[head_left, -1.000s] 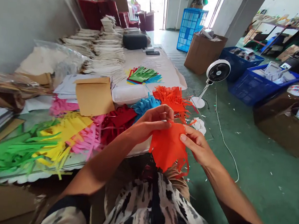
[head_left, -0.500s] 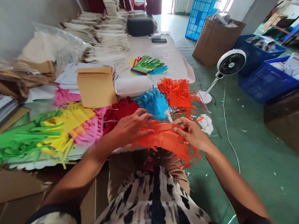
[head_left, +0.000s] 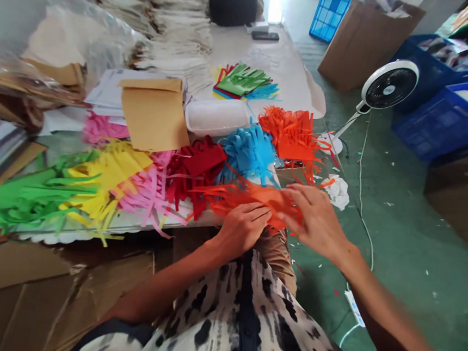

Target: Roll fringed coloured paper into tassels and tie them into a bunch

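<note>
A sheet of orange fringed paper [head_left: 263, 195] lies across the table's front edge, its cut strips spreading to both sides. My left hand [head_left: 246, 227] is closed on its near edge, fingers pressed together. At the sheet's right end, my right hand [head_left: 318, 218] has thumb and fingers around the bunched orange strips; part of this grip is blurred. Just beyond are fringed bundles in dark red [head_left: 200, 164], blue [head_left: 249, 150] and orange-red [head_left: 290, 134]. Pink [head_left: 149, 187], yellow [head_left: 109, 173] and green [head_left: 31, 196] fringed pieces overlap toward the left.
Behind the bundles sit a brown envelope [head_left: 155, 115], a white plastic tray [head_left: 217, 116] and a multicoloured fringed stack [head_left: 244, 82]. A phone [head_left: 265, 35] lies farther back. Right of the table stand a white fan [head_left: 390, 85], a cardboard box [head_left: 364, 45] and blue crates [head_left: 447, 120]; a cable [head_left: 361, 219] crosses the floor.
My left hand has moved right and toward me, closing on the orange paper's near edge. The orange paper is more bunched between my hands. The view has tilted down.
</note>
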{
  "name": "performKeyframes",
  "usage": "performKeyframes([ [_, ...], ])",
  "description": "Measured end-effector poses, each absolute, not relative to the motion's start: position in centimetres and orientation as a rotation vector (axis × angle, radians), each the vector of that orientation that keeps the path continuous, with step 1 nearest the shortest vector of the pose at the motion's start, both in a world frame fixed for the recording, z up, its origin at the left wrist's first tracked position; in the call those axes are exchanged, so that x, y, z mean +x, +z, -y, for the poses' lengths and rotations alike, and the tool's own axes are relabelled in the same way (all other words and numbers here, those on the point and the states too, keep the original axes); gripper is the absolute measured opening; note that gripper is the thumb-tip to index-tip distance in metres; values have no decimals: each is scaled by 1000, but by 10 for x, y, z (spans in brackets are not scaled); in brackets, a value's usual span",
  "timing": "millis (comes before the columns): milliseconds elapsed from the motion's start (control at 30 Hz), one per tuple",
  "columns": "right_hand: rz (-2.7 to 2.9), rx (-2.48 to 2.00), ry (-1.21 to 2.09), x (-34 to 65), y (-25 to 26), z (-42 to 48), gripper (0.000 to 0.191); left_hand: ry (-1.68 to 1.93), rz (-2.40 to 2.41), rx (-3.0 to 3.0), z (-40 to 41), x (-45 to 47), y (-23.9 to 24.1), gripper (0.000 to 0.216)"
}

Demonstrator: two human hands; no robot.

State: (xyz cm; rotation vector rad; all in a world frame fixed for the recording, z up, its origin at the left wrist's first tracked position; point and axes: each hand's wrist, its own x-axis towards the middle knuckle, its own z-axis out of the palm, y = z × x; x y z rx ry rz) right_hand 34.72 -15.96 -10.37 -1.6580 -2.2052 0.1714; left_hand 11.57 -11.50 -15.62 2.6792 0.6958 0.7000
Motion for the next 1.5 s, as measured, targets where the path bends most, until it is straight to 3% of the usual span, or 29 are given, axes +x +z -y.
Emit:
performKeyframes([
  [67,2347,-1580,168,337,-106,175,62,711,-705,2666,117,119,-151,33],
  [200,2327,-1662,144,331,-125,191,42,636,-739,2661,118,116,-141,34],
  [333,2256,-1642,263,344,-130,192,42,538,-804,2594,113,105,-132,30],
  [500,2138,-1680,465,350,-119,179,25,543,-951,2383,103,103,-121,13],
  [600,2028,-1776,511,346,-121,167,31,551,-1133,2353,98,108,-122,17],
  [867,1987,-2095,195,329,-129,155,21,407,-1413,2498,89,116,-130,21],
  [1233,1968,-2181,108,324,-132,152,15,379,-1452,2633,85,122,-129,16],
  [1500,1977,-2210,69,322,-131,151,18,733,-818,2954,99,117,-140,33],
])
